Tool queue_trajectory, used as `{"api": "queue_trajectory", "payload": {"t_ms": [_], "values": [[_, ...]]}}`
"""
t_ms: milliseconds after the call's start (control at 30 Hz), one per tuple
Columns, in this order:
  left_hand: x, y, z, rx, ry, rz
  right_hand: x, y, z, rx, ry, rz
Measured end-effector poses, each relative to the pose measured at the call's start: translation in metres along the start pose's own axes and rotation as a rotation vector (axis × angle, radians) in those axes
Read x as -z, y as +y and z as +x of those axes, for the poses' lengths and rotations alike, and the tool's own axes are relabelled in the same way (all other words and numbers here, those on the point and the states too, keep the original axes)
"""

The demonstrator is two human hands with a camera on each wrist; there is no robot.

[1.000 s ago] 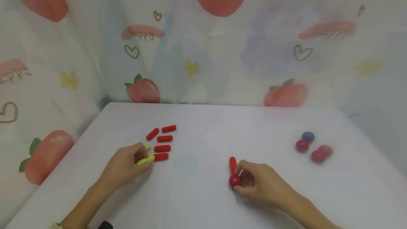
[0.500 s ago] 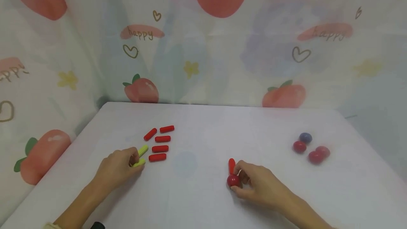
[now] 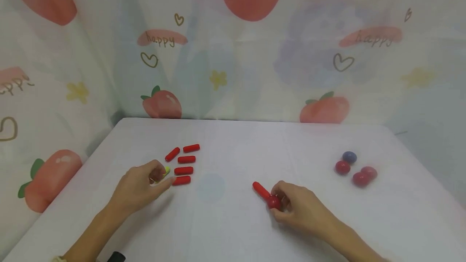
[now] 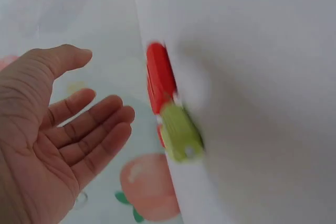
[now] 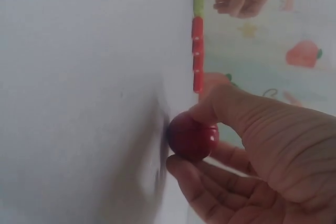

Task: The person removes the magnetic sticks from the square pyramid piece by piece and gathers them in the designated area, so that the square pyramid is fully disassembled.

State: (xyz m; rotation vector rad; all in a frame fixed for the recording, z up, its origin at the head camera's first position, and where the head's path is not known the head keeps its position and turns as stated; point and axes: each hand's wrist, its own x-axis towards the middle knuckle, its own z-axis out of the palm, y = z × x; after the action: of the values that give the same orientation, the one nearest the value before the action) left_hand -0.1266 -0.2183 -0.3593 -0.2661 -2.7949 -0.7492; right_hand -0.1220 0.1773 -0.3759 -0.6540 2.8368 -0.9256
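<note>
My right hand pinches a glossy red ball between thumb and fingers, low over the white table. A short red stick extends from the ball toward the far left; whether the two are joined cannot be told. In the right wrist view the ball hides that stick. My left hand has its fingers spread and loosely bent, with nothing between them. Just beyond it lies a yellow-green stick. The head view shows only a bit of yellow-green stick behind the left hand's fingers.
Several red sticks lie in a loose group beside the left hand. At the right of the table are a blue ball and several red balls. A patterned curtain hangs behind the table.
The left hand has moved left and then back right, its fingers now covering more of the yellow-green sticks. The red stick's far end has swung left while the right hand keeps holding the ball.
</note>
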Motion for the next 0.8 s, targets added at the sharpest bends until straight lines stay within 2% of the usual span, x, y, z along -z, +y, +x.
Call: {"api": "queue_trajectory", "payload": {"t_ms": [100,200,367,533,633,800], "values": [[-0.012,0.017,0.004,-0.128,-0.019,-0.064,0.002,0.006,-0.001,0.089,0.015,-0.010],[-0.025,0.036,0.010,-0.195,-0.091,-0.111,0.004,0.012,-0.002,0.162,-0.006,0.010],[-0.043,0.061,0.016,-0.225,-0.228,-0.164,0.006,0.016,-0.006,0.272,-0.039,0.073],[-0.058,0.079,0.020,-0.263,-0.313,-0.246,0.008,0.017,-0.008,0.429,-0.002,0.124],[-0.067,0.088,0.021,-0.292,-0.347,-0.331,0.011,0.016,-0.008,0.498,0.003,0.151],[-0.081,0.102,0.023,-0.363,-0.394,-0.510,0.016,0.014,-0.010,0.543,-0.013,0.174]]}}
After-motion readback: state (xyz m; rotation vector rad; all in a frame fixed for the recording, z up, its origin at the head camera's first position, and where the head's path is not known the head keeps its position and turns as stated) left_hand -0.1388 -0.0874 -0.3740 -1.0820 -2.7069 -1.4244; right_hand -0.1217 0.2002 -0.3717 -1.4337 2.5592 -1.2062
